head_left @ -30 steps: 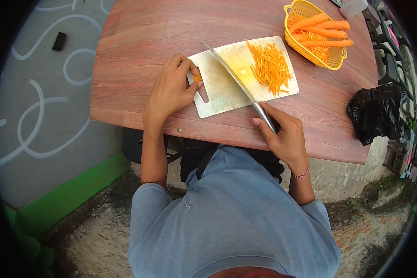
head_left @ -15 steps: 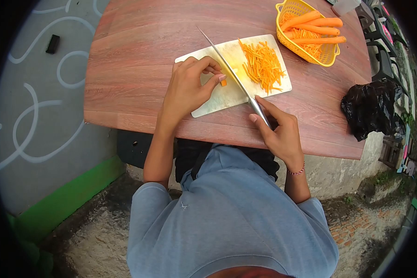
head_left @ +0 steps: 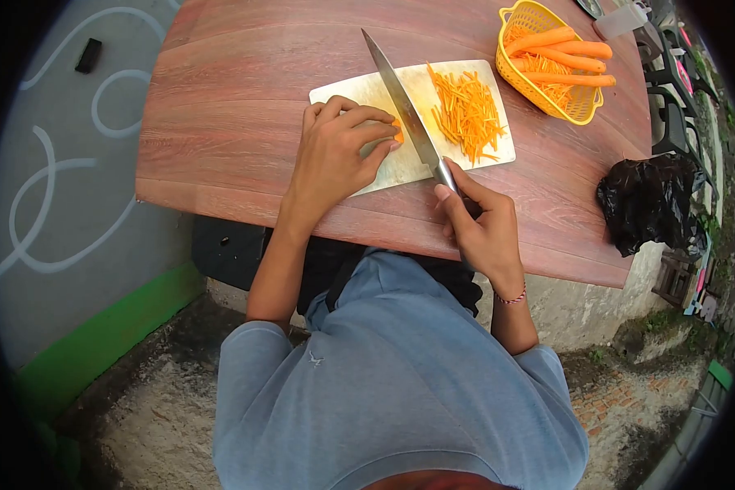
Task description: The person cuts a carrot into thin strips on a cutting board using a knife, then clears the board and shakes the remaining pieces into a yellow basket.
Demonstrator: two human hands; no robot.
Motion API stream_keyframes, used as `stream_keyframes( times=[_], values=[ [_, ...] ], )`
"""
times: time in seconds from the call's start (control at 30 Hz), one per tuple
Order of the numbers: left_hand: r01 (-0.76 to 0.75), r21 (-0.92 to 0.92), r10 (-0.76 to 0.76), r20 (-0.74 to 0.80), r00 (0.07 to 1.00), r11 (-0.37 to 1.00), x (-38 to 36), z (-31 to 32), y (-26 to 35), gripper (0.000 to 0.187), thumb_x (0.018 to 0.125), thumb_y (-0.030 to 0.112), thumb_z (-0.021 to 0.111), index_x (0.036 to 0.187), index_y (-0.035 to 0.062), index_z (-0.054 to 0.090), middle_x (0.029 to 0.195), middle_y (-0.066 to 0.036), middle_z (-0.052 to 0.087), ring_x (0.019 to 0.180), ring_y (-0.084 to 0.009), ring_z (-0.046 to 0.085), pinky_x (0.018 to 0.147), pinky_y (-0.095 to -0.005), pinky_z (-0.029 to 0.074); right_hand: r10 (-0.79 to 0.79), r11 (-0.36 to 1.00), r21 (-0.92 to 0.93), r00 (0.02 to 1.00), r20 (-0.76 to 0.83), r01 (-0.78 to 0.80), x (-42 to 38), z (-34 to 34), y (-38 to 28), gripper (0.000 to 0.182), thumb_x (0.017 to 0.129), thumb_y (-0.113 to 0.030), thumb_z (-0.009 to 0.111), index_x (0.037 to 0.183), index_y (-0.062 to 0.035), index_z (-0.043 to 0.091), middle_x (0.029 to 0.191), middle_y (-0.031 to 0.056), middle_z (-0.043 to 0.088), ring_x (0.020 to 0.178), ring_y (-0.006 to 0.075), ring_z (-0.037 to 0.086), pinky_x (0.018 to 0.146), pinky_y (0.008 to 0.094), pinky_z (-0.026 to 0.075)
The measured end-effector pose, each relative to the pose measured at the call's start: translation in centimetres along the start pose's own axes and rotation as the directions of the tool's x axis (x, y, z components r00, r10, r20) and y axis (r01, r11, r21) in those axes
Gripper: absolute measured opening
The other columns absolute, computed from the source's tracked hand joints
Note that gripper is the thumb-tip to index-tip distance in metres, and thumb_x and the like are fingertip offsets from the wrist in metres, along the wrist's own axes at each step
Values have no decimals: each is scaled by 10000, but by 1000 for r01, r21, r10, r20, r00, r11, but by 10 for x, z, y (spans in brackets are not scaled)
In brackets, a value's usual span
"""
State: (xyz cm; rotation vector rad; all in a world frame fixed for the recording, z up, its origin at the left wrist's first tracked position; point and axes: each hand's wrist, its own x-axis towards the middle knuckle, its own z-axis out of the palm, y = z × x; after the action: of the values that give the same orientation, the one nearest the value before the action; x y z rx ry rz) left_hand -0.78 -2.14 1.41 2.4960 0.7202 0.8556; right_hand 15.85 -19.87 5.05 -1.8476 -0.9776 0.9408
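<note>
My left hand (head_left: pixel 339 151) rests on the left part of the white cutting board (head_left: pixel 412 167), its fingertips closed over a small orange carrot piece (head_left: pixel 398 131) that is mostly hidden. In my right hand (head_left: pixel 483 222) is the handle of a long knife (head_left: pixel 404 102). The blade slants up and left across the board, just right of my left fingers, with its broad side showing. A pile of thin carrot strips (head_left: pixel 467 114) lies on the right part of the board.
A yellow basket (head_left: pixel 584 106) with several peeled carrots (head_left: pixel 570 59) and shreds stands at the upper right of the wooden table (head_left: pixel 237 122). Behind it is a clear bottle (head_left: pixel 621 20). A black plastic bag (head_left: pixel 649 200) lies at the right edge.
The knife blade has turned from edge-on to show its flat side. My left fingers have come down over the carrot piece. The whole view has shifted slightly.
</note>
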Motion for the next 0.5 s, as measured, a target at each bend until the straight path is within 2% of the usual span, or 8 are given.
stream_keyframes(
  times=[0.1,0.17,0.27,0.4,0.5],
  values=[
    [21,-3,-21,-61,998,1000,-1,5,2,133,852,230,866,951,142,855,1045,53,793,1013,-196,633,964,-405,417,21,998,-54,1000,8,-21,5,3,-4,443,1027,-220,720,1382,43,682,687,155,647,631,99,577,620,321,492],
    [21,6,-20,-79,997,1000,-3,9,2,124,848,229,868,939,145,857,1037,55,793,1003,-194,634,956,-400,417,-56,998,-30,998,-38,55,7,8,-5,432,1028,-216,717,1376,38,688,657,160,607,596,111,535,592,332,465],
    [10,39,-6,-100,995,999,-5,10,3,124,832,202,876,943,150,864,1043,54,797,989,-196,639,936,-384,437,-56,997,-59,998,-32,54,8,9,-8,422,1030,-212,714,1370,36,693,647,173,591,582,125,522,585,334,457],
    [-23,59,30,-115,993,998,-4,9,4,132,815,172,883,945,151,871,1053,51,799,977,-201,644,918,-371,457,-41,996,-79,999,-23,39,6,10,-10,424,1030,-218,717,1370,35,693,645,178,586,588,124,524,588,333,458],
    [-35,68,42,-111,993,997,-4,10,3,126,813,167,883,938,152,872,1046,53,796,972,-199,643,910,-370,455,-23,993,-112,999,-23,20,4,10,-14,415,1030,-213,716,1358,40,698,670,203,606,583,162,563,599,343,471]
  ],
)
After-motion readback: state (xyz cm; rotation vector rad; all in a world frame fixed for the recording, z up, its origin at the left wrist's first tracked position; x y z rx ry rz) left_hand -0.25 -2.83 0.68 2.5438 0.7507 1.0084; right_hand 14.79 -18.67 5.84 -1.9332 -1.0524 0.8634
